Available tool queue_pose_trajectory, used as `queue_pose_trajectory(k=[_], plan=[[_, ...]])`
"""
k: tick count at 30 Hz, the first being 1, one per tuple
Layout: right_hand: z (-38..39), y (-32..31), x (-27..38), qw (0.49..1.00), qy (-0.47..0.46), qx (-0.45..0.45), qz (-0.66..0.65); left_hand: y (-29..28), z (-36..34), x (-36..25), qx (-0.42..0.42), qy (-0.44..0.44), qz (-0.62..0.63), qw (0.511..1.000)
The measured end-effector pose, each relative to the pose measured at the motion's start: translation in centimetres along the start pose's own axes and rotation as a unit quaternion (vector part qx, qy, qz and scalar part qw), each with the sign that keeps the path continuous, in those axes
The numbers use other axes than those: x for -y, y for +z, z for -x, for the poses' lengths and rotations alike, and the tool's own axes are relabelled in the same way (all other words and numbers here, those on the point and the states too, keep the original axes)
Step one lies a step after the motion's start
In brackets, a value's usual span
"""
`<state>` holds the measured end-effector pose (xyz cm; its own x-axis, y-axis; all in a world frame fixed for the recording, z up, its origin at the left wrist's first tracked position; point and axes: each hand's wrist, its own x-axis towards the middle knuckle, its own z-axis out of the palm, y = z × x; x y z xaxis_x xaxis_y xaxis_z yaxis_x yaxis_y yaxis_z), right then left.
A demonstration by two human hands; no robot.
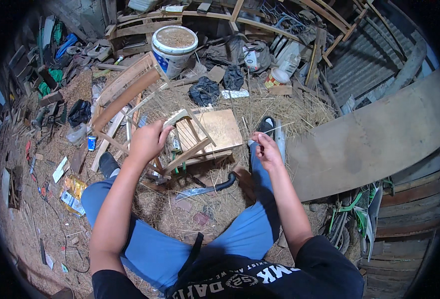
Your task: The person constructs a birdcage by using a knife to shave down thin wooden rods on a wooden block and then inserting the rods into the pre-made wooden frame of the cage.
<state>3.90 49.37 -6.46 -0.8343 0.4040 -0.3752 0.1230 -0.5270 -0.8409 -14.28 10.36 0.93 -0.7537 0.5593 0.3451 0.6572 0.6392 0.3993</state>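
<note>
On straw floor: L hand [147, 141] w/ chair frame [180, 144], R hand [267, 149] w/ strip [275, 129].

left hand [147, 141] fingers hidden behind wooden chair frame [187, 144], thin strip [275, 129] in right hand [267, 149] too fine to identify

Chair frame [145, 114]: it lay tipped on the straw in front of your knees, its back rails stretching away to your left.
Left hand [147, 141]: you had it on the near part of the chair frame, by the seat rails.
Right hand [267, 149]: it sat right of the chair, above your right knee, pinching a thin strip [272, 130] that ran up to the right.
Board [220, 129]: it lay flat behind the seat rails, between your hands.
Knife [207, 189]: it lay on the ground between your legs, nearer than the chair.
Bucket [174, 47]: it stood beyond the chair.
Panel [374, 139]: it lay to your right.
</note>
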Motion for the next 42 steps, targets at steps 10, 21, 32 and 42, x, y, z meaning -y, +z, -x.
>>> queue_pose_trajectory(k=[10,21,32,42], plan=[[2.2,0.6,6.1,0.887,-0.278,-0.153,0.334,1.1,-0.2,-1.6,0.036,0.075,-0.036,0.996],[5.7,9.2,7.7,0.834,-0.459,-0.045,0.301,1.7,0.7,-3.1,0.055,0.101,-0.025,0.993],[10.1,16.2,3.1,0.863,-0.371,0.025,0.342,3.2,3.0,-6.4,0.075,0.065,0.034,0.994],[10.2,16.7,0.1,0.729,-0.500,-0.060,0.463,5.6,4.8,-7.1,0.073,0.064,0.089,0.991]])
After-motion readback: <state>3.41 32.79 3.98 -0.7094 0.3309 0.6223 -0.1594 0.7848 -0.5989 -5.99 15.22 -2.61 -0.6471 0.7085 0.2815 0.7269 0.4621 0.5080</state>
